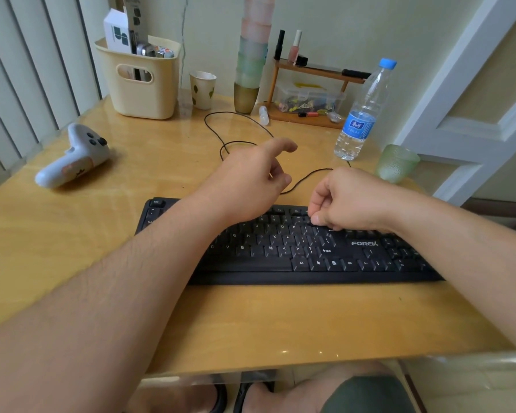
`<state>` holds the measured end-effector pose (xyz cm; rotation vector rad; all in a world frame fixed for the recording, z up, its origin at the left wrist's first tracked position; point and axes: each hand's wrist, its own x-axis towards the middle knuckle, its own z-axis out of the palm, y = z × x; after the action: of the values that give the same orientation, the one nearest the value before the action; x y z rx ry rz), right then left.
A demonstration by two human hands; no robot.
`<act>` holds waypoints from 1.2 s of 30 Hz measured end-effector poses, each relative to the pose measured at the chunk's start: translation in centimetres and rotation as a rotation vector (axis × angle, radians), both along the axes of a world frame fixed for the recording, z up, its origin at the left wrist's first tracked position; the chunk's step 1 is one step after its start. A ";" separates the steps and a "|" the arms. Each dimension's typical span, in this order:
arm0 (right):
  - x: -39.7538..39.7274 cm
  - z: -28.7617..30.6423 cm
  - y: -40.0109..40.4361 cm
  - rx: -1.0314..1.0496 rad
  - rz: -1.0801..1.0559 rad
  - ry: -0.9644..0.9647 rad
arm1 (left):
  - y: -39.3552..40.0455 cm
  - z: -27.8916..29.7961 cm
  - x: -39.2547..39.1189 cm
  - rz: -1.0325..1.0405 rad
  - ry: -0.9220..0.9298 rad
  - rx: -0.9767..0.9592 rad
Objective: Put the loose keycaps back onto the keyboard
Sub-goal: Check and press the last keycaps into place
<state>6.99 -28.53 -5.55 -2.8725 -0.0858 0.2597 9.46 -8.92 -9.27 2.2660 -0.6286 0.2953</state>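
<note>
The keyboard (295, 254) lies flat on the bench (72, 248), parallel to the near edge and right of centre. The right hand (349, 201) rests over the upper key rows with fingers curled tight; the thumb tip touches a key. Whether this grip contains a keycap cannot be told. The left hand (251, 180) hangs above the top-left of the keyboard, fingers loosely bent, grip holding nothing visible. No loose keycaps can be made out. The black cable (236, 135) loops behind the hands. Farther back stand 1 water bottle (362, 114), 1 green glass (396, 163), 1 white controller (75, 156) and 1 cream basket (140, 84).
</note>
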 end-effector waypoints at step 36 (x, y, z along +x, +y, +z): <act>-1.6 -0.9 0.1 -0.185 0.183 -0.179 | -0.2 -0.4 0.0 -0.022 0.005 0.068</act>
<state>5.37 -28.47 -6.41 -3.0696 -0.3785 0.0443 9.50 -9.13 -9.71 2.3227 -0.6700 0.2606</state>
